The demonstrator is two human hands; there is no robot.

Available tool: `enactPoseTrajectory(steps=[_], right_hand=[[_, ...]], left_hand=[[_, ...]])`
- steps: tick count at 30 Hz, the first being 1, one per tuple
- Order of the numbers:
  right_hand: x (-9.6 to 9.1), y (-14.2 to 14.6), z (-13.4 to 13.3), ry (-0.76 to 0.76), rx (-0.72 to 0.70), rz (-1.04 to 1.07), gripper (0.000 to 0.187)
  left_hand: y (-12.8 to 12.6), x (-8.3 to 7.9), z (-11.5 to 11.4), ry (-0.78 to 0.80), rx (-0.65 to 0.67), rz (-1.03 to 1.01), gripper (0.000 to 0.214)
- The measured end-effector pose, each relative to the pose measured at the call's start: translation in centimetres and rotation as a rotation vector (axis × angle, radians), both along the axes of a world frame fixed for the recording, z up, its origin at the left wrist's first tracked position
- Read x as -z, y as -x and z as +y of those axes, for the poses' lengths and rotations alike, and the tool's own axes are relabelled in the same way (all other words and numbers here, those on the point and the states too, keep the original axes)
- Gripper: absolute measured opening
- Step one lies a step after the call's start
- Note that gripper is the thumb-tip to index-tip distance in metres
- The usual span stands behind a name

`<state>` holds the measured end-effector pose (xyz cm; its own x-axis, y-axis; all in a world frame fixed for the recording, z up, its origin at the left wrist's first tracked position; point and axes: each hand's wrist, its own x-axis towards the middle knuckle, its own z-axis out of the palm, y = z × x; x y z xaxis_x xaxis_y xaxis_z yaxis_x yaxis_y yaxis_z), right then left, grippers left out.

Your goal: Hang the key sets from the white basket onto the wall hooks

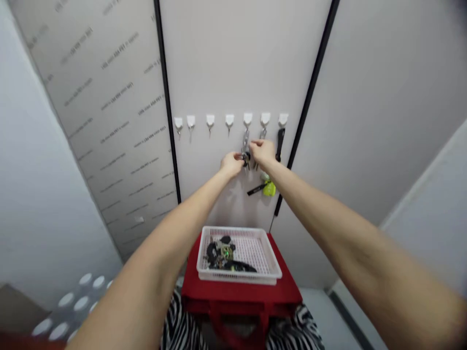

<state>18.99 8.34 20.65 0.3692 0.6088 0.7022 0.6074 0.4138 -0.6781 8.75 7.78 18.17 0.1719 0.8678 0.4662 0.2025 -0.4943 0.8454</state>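
A bunch of keys (245, 156) hangs by a silver clasp (245, 137) from the fifth white hook (247, 118) from the left. My left hand (232, 164) is closed on the keys at their left side. Just right of the clasp, my right hand (262, 150) has its fingers pinched; what they hold, if anything, is hidden. Behind that hand, another clasp with keys (263, 132) hangs from the sixth hook, with a yellow-green charm (269, 188) and a black strap (256, 189) showing below. A black strap-like keychain (280, 142) hangs from the last hook.
Several white hooks, including one on the far left (178, 122), line the white panel. A white plastic basket (260, 238) with keychains and keys (224, 255) rests on a red bag (241, 291) before me. Several white-capped bottles (80, 304) stand at lower left.
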Motion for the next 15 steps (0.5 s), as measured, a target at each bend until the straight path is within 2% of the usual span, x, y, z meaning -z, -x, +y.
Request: enactPoseTrajectory(steps=[3,5,9,12,15], right_hand=[[3.5,0.2,-2.5,-0.013,0.08,-0.052,0.027],[7.1,0.6,-4.9,0.101,-0.028,-0.104,0.024],[15.5,1.2,-9.9,0.522,-0.38,-0.11,0.014],[20.0,1.3,-12.4,0.809,-0.58,-0.206,0.012],[21.9,1.2,-13.4,0.899,-0.539,-0.311,0.014]], left_hand=[[1.5,4.5,-1.9,0.023,0.116,0.104,0.027],[2.8,8.2,-3.6,0.078,0.18,0.19,0.026],[5.1,15.1,-7.2,0.171,0.179,0.328,0.022],[5.8,18.4,-8.9,0.191,0.18,0.428,0.023],[5.9,20.0,-9.5,0.145,0.209,0.526,0.025]])
